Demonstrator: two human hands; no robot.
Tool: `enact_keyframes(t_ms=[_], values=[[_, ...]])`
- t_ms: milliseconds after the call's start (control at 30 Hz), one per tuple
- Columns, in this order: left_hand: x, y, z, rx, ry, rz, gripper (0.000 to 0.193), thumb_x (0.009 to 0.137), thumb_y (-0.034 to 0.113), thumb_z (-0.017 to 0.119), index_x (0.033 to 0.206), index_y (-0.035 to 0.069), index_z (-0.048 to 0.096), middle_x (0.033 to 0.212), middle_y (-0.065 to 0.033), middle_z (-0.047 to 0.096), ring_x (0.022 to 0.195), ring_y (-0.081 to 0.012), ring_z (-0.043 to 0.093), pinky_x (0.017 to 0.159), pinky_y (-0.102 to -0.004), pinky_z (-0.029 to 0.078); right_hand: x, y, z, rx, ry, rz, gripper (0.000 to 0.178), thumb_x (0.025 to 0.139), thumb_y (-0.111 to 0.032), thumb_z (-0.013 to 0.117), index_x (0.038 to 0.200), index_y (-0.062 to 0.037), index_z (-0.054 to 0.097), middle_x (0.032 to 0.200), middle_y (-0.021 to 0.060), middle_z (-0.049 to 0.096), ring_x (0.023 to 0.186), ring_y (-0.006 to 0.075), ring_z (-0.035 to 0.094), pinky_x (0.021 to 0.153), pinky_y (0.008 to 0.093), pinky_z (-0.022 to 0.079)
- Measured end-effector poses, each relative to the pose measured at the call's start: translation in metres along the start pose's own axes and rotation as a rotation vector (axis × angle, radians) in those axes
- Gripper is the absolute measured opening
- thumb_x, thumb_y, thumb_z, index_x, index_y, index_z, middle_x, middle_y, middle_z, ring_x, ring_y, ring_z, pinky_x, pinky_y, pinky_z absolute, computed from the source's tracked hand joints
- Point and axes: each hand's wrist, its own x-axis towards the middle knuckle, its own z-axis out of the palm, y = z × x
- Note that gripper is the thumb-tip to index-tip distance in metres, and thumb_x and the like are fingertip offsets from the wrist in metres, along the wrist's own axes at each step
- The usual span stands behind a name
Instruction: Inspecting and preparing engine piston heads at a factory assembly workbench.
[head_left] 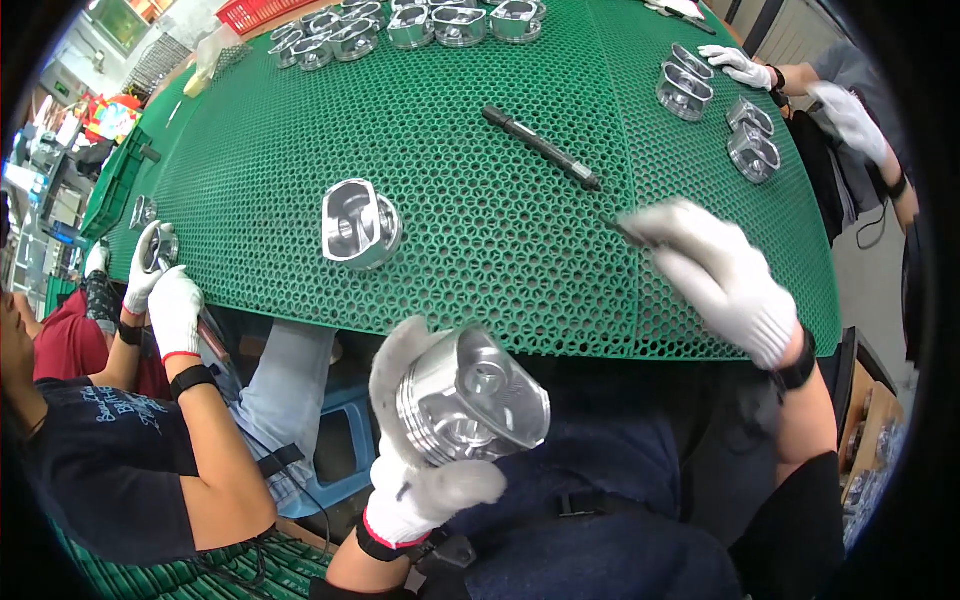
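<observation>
My left hand (420, 480), in a white glove, is wrapped round a shiny metal piston (475, 395) in front of the table edge. The piston is tilted, with its hollow side and pin bore showing and its ring grooves toward my palm. My right hand (715, 275), also gloved and blurred, is over the right part of the green mat (480, 240). Its fingers are closed round a thin dark piece that I cannot make out. Beyond it lies a black pen-shaped tool (540, 148). Another piston (360, 225) stands on the mat ahead of my left hand.
Several pistons (410, 28) are grouped at the far edge, by a red basket (265, 12). More pistons (685, 92) stand at the right, near a co-worker's gloved hands (740, 68). At the left, another co-worker's gloved hands (172, 290) work on a piston. A blue stool (345, 450) is below.
</observation>
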Motion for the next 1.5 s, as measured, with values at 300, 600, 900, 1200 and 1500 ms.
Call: enact_keyframes(t_ms=[300,600,900,1200,1500], values=[[-0.001,-0.019,-0.008,0.375,-0.250,0.306,0.096,0.070,0.049,0.084,0.142,0.012,0.032,0.134,-0.0275,0.045,0.114,-0.0345,0.055,0.092,-0.0447,0.050,-0.052,-0.053,-0.007,-0.034,-0.426,-0.073,0.038,0.090,-0.024,0.060,0.127,-0.0224,0.059,0.059,0.0020,0.051,0.050,0.0214,0.059,0.041,0.0341,0.046],[-0.006,-0.018,0.009,0.453,-0.224,0.362,0.099,0.068,0.053,0.085,0.140,0.015,0.027,0.130,-0.0269,0.045,0.105,-0.0298,0.058,0.086,-0.0418,0.052,-0.052,-0.054,-0.017,0.132,-0.482,-0.068,0.032,0.089,-0.019,0.056,0.120,-0.0243,0.062,0.061,0.0038,0.058,0.050,0.0246,0.062,0.043,0.0358,0.052],[-0.011,-0.005,0.001,-0.112,-0.182,-0.607,0.090,0.074,0.043,0.078,0.141,0.003,0.034,0.128,-0.0239,0.054,0.111,-0.0337,0.060,0.089,-0.0456,0.053,-0.044,-0.066,-0.013,-0.560,-0.019,-0.284,0.026,0.074,-0.019,0.065,0.099,-0.0236,0.071,0.048,-0.0036,0.038,0.038,0.0113,0.043,0.032,0.0259,0.032],[-0.010,0.000,0.008,-0.109,-0.219,-0.467,0.126,0.059,0.030,0.093,0.151,0.002,0.012,0.140,-0.0184,0.046,0.123,-0.0263,0.053,0.100,-0.0403,0.049,-0.063,-0.040,0.014,0.214,0.025,0.068,0.038,0.074,0.004,0.063,0.111,-0.0010,0.068,0.080,0.0111,0.070,0.062,0.0262,0.065,0.058,0.0326,0.052],[-0.005,0.008,0.013,0.801,-0.271,0.276,0.120,0.054,0.024,0.098,0.144,-0.002,0.023,0.128,-0.0177,0.039,0.107,-0.0268,0.057,0.091,-0.0373,0.052,-0.067,-0.026,0.046,0.605,0.055,0.408,0.032,0.087,-0.001,0.059,0.118,-0.0027,0.067,0.109,0.0117,0.072,0.094,0.0175,0.070,0.086,0.0286,0.055]])
